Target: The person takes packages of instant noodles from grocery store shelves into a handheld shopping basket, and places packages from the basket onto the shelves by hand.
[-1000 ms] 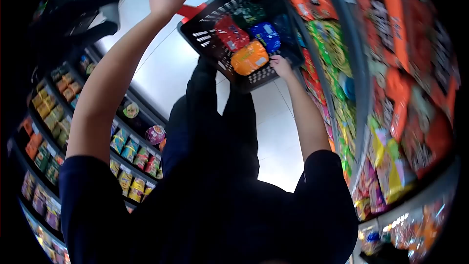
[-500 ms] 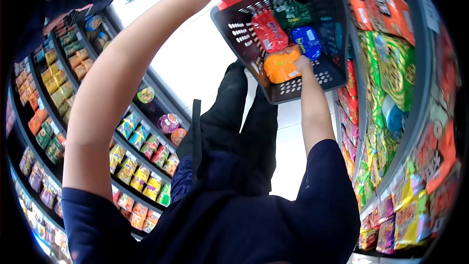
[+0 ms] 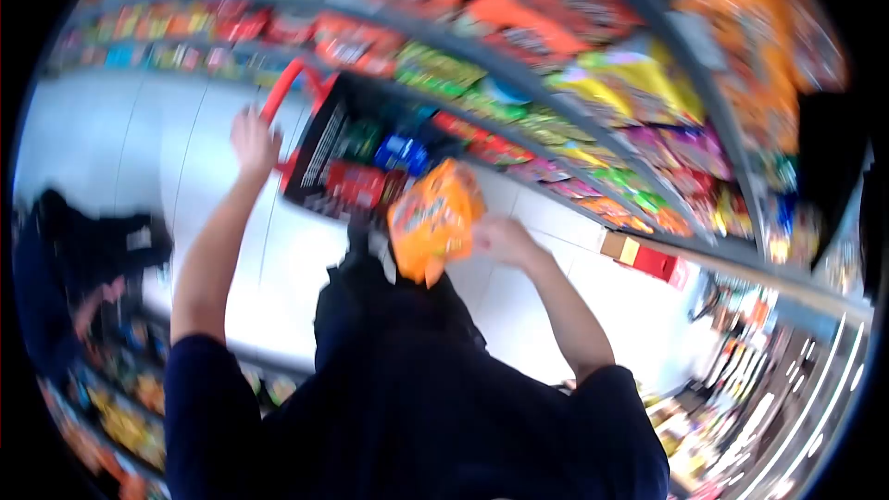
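Observation:
My left hand [image 3: 255, 141] is closed around the red handle [image 3: 280, 93] of a dark shopping basket [image 3: 319, 143]. An orange snack bag [image 3: 435, 222] hangs in front of my legs, just outside the basket, with my right hand [image 3: 503, 243] pinching its right edge. Inside the basket lie a blue bag [image 3: 402, 155], a red bag [image 3: 356, 183] and a dark green bag [image 3: 361, 139]. The print on the bags is smeared by motion.
Shelves of bagged snacks [image 3: 523, 32] run along the far side and right. Lower shelves [image 3: 130, 417] with more packets stand at lower left. Another person in dark clothes [image 3: 88, 259] is at the left. A red and brown box [image 3: 639, 255] sits by the shelf foot.
My right hand has lifted the orange bag out of the basket toward my body. The view has turned, so the basket now appears further left, with my left hand still on its handle.

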`<state>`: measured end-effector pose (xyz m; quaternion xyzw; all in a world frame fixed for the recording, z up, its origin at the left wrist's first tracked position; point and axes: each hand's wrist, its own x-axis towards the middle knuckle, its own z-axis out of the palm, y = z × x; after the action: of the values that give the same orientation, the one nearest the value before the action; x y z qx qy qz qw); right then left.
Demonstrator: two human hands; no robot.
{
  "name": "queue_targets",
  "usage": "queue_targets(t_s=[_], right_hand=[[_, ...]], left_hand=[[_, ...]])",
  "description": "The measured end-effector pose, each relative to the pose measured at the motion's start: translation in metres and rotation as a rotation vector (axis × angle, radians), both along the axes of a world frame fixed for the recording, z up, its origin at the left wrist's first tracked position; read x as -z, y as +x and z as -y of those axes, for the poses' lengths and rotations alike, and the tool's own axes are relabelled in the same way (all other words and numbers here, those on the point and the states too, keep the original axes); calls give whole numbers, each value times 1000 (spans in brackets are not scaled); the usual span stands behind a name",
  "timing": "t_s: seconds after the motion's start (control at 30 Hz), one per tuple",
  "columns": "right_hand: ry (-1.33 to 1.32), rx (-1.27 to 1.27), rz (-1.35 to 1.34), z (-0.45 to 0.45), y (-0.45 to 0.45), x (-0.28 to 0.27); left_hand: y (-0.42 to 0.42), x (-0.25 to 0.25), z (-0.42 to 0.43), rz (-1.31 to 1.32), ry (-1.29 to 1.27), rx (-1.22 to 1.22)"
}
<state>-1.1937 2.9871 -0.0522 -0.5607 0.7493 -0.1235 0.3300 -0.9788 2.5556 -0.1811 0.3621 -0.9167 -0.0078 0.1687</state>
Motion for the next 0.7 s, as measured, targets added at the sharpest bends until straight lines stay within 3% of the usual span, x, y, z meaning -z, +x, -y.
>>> queue_targets(t_s=[0.07,0.13,0.17,0.2,0.23,0.27,0.37,0.43,0.53,0.63,0.7], right_hand=[[-41,19,-80,-33,17,-78],[-147,83,13,-55,31,-148],[-161,90,-5,-54,33,-173],[-175,91,-17,-55,38,-196],[-184,88,-20,-59,42,-208],[-245,105,-37,-64,39,-214],[-378,117,-131,-84,24,-244],[-445,145,-190,-111,8,-262],[-625,261,-287,-169,-21,-261],[-849,539,-374,-240,-46,-255],[-1004,807,-413,-299,-55,-222]], left_hand=[[-23,-81,-73,-206,163,86],[-39,-95,-143,-439,350,361],[-51,-107,-177,-414,694,398],[-63,-88,-207,-369,943,550],[-78,-90,-244,-331,1491,604],[-92,-88,-275,-339,1704,783],[-123,-114,-346,-199,1895,998],[-149,-95,-356,176,2132,1184],[-181,-97,-397,387,2159,1228],[-197,-54,-470,310,2564,778],[-211,-65,-504,202,2685,564]])
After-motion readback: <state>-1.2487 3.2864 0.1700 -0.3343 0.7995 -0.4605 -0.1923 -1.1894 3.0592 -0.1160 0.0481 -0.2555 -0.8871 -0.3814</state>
